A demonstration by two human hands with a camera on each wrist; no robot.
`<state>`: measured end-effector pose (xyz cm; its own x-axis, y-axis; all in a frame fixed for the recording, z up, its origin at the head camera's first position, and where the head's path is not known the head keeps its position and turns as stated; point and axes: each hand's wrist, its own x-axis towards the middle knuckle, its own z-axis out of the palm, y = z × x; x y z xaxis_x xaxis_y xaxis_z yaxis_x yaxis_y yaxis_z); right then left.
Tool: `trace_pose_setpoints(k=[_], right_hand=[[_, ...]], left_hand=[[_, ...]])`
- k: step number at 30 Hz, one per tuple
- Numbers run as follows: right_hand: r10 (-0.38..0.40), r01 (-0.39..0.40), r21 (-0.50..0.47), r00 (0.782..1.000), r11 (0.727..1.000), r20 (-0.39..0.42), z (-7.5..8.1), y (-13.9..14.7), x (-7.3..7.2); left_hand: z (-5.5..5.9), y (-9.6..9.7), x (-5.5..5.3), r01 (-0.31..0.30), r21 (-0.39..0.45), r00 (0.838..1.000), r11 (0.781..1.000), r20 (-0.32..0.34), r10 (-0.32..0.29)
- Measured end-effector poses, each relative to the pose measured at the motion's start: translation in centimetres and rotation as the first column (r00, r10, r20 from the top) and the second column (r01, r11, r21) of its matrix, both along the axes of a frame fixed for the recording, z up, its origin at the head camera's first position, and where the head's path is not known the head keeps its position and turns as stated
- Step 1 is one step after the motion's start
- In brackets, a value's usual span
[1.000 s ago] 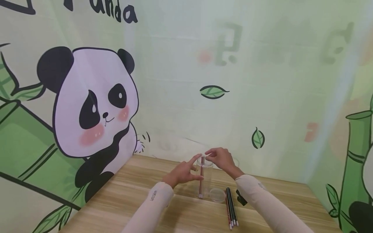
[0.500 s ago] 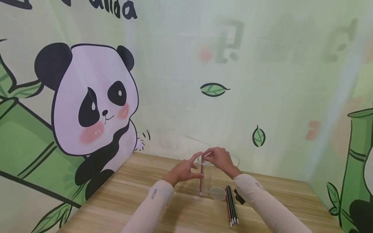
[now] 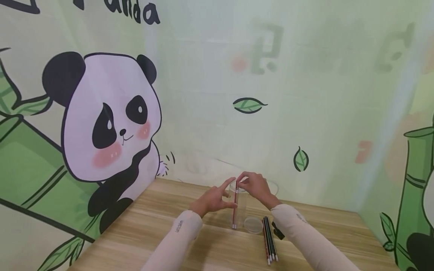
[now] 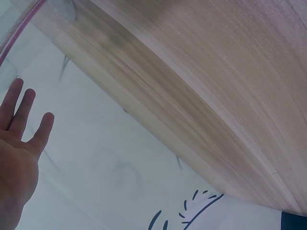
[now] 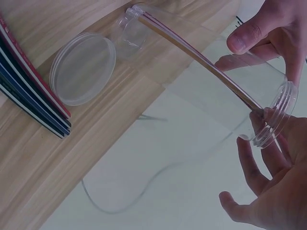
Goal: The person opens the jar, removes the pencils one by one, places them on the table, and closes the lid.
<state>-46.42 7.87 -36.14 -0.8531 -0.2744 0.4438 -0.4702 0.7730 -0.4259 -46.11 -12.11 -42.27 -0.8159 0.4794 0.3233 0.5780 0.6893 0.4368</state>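
A clear plastic jar [image 3: 241, 210] stands upright on the table with slim red-striped pencils [image 3: 235, 210] in it; how many is hard to tell. My left hand [image 3: 211, 199] holds the jar from the left, thumb along its wall and index finger at the rim. In the left wrist view, the left hand [image 4: 19, 158] has three fingers spread apart. At the mouth, my right hand [image 3: 255, 186] pinches the pencil tops between thumb and index finger. The right wrist view has the other fingers of the right hand [image 5: 268, 187] spread loosely, and the pencils [image 5: 201, 60] leaning inside the jar.
A round clear lid [image 3: 253, 225] lies on the wooden table [image 3: 142, 233] just right of the jar. Beside it is a bundle of dark and red pencils [image 3: 269, 241] with white ends. A small black object [image 3: 279, 230] lies near the right sleeve. A panda-printed backdrop [image 3: 203, 124] rises behind.
My right fingers have shifted slightly at the jar's mouth, and the pencil tops have come closer together. My left hand, the lid and the loose bundle stay where they were.
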Motion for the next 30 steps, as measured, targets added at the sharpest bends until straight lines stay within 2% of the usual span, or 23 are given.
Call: trace_pose_setpoints(k=[6,12,24,30], right_hand=[[0.015,-0.015,0.001,1.000,1.000,-0.009,0.0,0.2,0.0],[0.009,-0.010,-0.011,1.000,1.000,-0.021,0.6,0.3,0.0],[0.023,-0.026,-0.035,0.997,0.999,-0.073,3.8,1.4,0.2],[0.011,-0.016,-0.053,0.997,0.998,-0.079,5.2,2.3,0.4]], left_hand=[[0.0,0.1,0.0,-0.005,0.001,1.000,1.000,0.008,0.005],[-0.1,0.1,-0.1,-0.006,-0.001,1.000,1.000,0.002,0.006],[0.1,0.1,0.1,-0.007,0.016,0.999,1.000,0.036,0.007],[0.0,0.1,-0.1,-0.005,0.019,1.000,1.000,0.024,0.004]])
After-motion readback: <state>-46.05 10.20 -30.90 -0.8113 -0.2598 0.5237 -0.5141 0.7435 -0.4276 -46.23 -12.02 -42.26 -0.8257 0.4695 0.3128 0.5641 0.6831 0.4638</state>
